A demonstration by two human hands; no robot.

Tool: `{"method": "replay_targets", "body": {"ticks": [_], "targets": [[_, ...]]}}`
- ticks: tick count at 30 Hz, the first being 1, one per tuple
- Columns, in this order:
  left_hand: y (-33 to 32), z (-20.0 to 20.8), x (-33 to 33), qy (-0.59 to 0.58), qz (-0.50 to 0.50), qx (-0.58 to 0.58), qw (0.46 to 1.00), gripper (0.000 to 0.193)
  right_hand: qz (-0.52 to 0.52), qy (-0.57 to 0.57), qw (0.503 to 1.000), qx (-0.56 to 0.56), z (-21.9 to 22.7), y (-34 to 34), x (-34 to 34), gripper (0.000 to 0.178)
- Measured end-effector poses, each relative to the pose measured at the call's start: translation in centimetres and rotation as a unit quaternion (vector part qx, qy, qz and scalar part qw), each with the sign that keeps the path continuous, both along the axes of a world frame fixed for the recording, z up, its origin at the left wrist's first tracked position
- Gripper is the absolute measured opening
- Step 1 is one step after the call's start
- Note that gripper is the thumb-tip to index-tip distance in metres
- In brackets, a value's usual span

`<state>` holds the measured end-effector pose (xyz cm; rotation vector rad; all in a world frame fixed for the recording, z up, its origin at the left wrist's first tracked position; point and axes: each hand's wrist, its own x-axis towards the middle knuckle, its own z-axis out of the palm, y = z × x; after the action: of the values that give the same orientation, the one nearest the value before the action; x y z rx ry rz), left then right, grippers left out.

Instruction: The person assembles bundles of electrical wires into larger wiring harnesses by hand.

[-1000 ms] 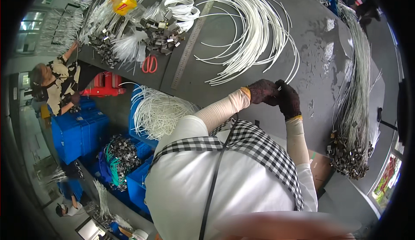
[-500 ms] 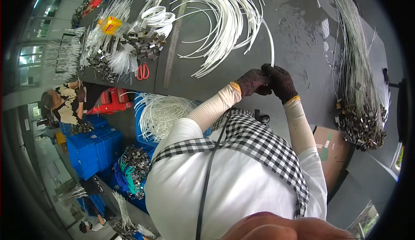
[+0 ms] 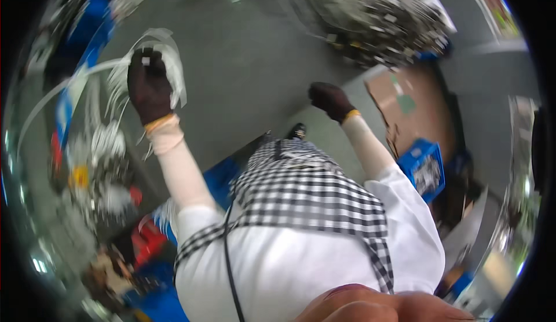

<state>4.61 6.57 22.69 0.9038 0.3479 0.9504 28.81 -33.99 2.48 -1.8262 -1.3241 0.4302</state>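
Note:
My left hand (image 3: 149, 90), in a dark glove, is out at the left over the grey tabletop (image 3: 237, 44). Its fingers are closed round a long white plastic strip (image 3: 61, 87), which arcs away to the left. A small pale piece shows at the knuckles. Beneath and beside this hand lies a blurred pile of white strips (image 3: 176, 70). Further right, my right hand (image 3: 331, 102), also gloved, hangs near the table's front edge, apart from the strips. Its fingers are curled in; whether anything is inside them is hidden.
A large bundle of wires with metal pieces (image 3: 370, 26) lies at the far right of the table. Below it stand a cardboard box (image 3: 414, 104) and a blue bin (image 3: 425, 168) of small parts. At left are a yellow-labelled item (image 3: 78, 177) and a red crate (image 3: 147, 241), blurred.
My hands have parted: the left swung far left with the strip, the right came lower and to the left. The whole view has turned, and the wire bundle and box sit higher.

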Motion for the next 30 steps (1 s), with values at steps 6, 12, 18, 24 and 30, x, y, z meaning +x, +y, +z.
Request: {"method": "replay_targets", "body": {"ticks": [6, 12, 18, 24, 30], "targets": [[-12.0, -16.2, 7.9, 0.178, -0.234, -0.089, 0.952, 0.020, -0.220, 0.033, 0.958, -0.181, -0.4, -6.9, 4.8, 0.032], [-17.5, -20.6, 12.8, 0.166, -0.292, -0.435, 0.836, 0.016, -0.458, 0.017, 0.883, -0.097, 3.5, 0.7, 8.1, 0.031], [-15.6, -18.3, 13.0, 0.206, -0.328, -0.420, 0.821, 0.017, -0.257, -0.336, 0.899, -0.115, 1.2, 8.5, 13.6, 0.028], [-14.2, -18.6, 12.9, 0.232, -0.346, -0.314, 0.853, 0.021, -0.217, -0.333, 0.848, -0.349, -2.4, 8.8, 14.8, 0.028], [-13.7, -17.9, 18.6, 0.500, -0.311, 0.294, 0.753, 0.037, -0.146, 0.007, 0.902, -0.407, 7.5, 8.6, 5.0, 0.031]]}}
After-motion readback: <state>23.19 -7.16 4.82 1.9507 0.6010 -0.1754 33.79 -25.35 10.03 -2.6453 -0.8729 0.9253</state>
